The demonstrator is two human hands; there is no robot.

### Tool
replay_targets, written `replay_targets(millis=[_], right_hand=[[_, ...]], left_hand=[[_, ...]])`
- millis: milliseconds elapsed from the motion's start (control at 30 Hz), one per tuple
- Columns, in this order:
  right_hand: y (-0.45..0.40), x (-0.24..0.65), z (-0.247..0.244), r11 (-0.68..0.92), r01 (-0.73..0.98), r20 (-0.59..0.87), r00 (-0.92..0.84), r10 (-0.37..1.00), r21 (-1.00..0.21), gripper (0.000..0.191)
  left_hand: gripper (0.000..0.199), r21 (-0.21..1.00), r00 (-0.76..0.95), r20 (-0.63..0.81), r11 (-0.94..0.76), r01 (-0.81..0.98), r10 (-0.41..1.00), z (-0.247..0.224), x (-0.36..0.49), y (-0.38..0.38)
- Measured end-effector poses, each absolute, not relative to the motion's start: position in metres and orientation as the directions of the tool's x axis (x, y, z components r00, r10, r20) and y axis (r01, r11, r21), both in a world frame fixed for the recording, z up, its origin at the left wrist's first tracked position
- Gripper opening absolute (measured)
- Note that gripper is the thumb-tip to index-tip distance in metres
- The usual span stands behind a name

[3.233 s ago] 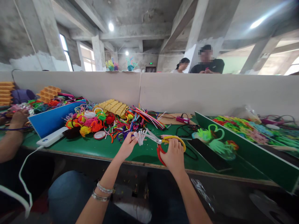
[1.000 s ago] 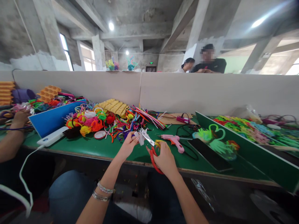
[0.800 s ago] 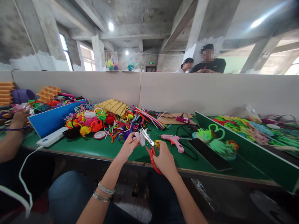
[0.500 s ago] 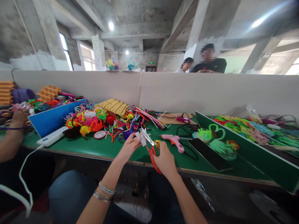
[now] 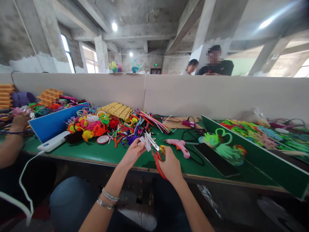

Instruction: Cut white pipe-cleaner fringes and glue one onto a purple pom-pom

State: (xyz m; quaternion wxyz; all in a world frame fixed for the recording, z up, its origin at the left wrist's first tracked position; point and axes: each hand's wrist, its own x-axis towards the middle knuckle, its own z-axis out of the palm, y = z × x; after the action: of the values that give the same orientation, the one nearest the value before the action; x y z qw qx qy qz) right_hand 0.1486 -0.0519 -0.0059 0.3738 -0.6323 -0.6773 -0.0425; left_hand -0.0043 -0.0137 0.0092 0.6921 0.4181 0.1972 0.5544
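Pinched in the fingers of my left hand (image 5: pixel 132 154) is a small white piece of soft-looking material (image 5: pixel 147 143); I cannot make out its exact kind. My right hand (image 5: pixel 171 165) grips scissors (image 5: pixel 157 158) with red and yellow handles. Their metal blades point up and left and lie against the white piece. Both hands are above the front edge of the green table (image 5: pixel 96 154). Just right of the scissors a pink glue gun (image 5: pixel 180 145) lies on its side, and beyond it a dark phone (image 5: pixel 214 159).
A heap of colourful pipe cleaners (image 5: pixel 96 124) and a yellow egg tray (image 5: pixel 118 110) lie behind left. A white power strip (image 5: pixel 53 141) stands by a blue board (image 5: pixel 59 124). Right are green fluffy figures (image 5: pixel 224 146) and a green divider (image 5: pixel 256 158). A co-worker's hand (image 5: pixel 20 120) is far left.
My hands, the scissors and the white piece stay almost in place. The blades remain at the white piece, which has shifted very slightly.
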Motion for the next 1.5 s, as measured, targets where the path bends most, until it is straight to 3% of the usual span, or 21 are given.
replay_targets(millis=[1500], right_hand=[[-0.0519,0.1506,-0.0003,0.210,0.880,0.552,0.069,0.831,-0.427,0.027]], left_hand=[[0.032,0.816,0.284,0.170,0.027,-0.578,0.944,0.0118,-0.0081,-0.0123]])
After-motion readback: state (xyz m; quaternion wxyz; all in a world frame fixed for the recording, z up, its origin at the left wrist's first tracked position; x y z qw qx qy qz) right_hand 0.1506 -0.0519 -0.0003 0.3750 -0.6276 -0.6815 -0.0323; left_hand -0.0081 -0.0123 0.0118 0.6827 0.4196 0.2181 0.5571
